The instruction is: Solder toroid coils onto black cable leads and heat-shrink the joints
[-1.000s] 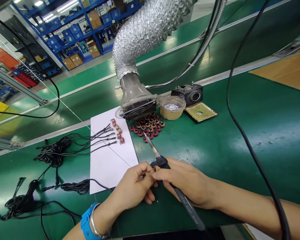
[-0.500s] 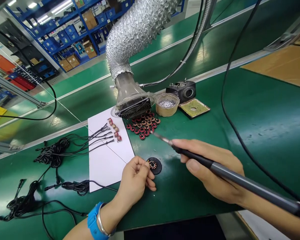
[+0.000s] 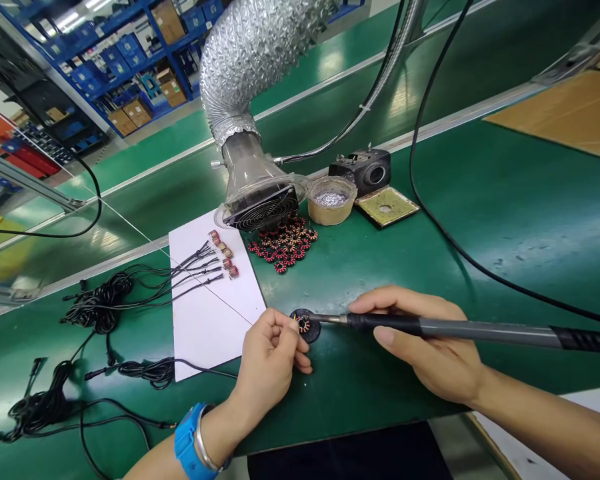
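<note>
My right hand grips a soldering iron. Its metal tip reaches a small wound ring coil that sits on a round black base. From the left, my left hand is closed in a pinch at the coil's edge. A yellow wire end shows at its fingertips, and a black cable runs in under this hand. A thin wire, which looks like solder, stretches from the upper left to the same hand. The fingers hide how cable and thin wire are held.
Many red and copper ring coils lie beneath a fume extractor. Behind stand a tub of silvery bits, a black holder and a yellow sponge tray. Finished coils rest on white board; black cables lie left.
My right hand has swung the soldering iron down and left, from pointing toward the pile of coils to meeting the coil on the black base. My left hand stays beside that coil.
</note>
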Demonstrator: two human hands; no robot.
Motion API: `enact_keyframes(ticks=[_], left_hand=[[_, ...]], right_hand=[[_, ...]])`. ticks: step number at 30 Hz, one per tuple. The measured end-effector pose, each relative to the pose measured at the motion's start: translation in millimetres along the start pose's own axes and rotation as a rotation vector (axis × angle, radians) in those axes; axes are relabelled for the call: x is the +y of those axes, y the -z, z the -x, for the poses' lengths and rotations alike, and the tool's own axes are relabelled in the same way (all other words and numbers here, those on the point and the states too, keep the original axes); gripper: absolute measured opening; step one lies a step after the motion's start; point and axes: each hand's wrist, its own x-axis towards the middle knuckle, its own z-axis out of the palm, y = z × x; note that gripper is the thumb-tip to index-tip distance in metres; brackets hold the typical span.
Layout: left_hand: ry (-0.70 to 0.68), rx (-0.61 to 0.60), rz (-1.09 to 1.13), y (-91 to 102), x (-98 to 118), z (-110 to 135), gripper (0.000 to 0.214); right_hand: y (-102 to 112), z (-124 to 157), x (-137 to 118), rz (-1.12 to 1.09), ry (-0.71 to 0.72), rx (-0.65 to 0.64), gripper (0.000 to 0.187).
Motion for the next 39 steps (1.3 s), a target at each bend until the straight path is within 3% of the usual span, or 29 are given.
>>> enact_keyframes(ticks=[39], left_hand=[[-0.010,-0.002,-0.037,0.1,-1.9,-0.5,0.029]], right_hand=[[-1.1,0.0,-11.4,-0.042,0.181,-0.062,0.026]])
